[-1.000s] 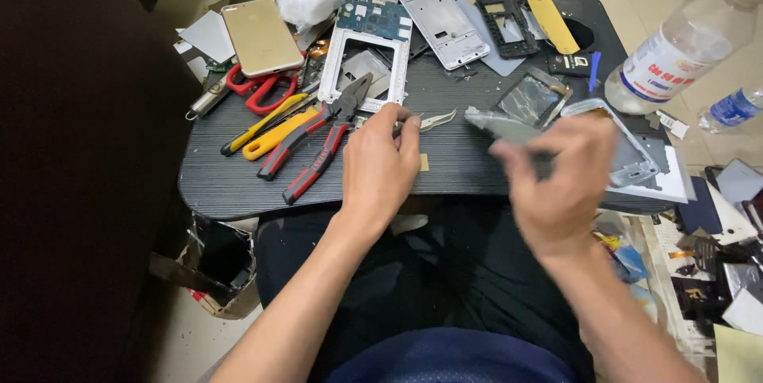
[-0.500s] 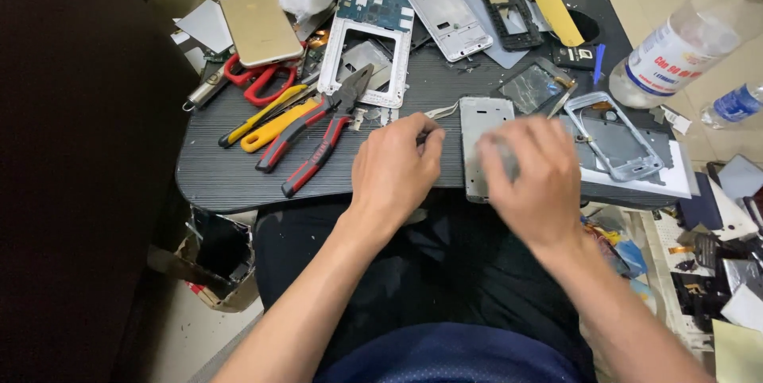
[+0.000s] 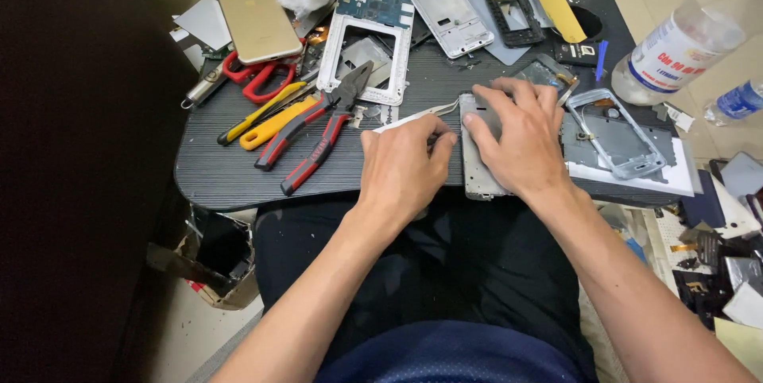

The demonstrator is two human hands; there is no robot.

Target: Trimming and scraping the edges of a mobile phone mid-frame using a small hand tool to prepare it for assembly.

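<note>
Grey phone panel [image 3: 479, 176] under right hand [image 3: 520, 141] fingers, tweezers [image 3: 413, 116] beside

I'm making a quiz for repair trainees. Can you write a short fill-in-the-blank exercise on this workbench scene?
1. The left hand holds metal ____.
2. The right hand presses flat on a grey phone ____.
3. The pliers left of the hands have red and ____ handles.
4. The gold phone lies at the table's far ____ corner.

Missing words: tweezers; housing; black; left
</note>
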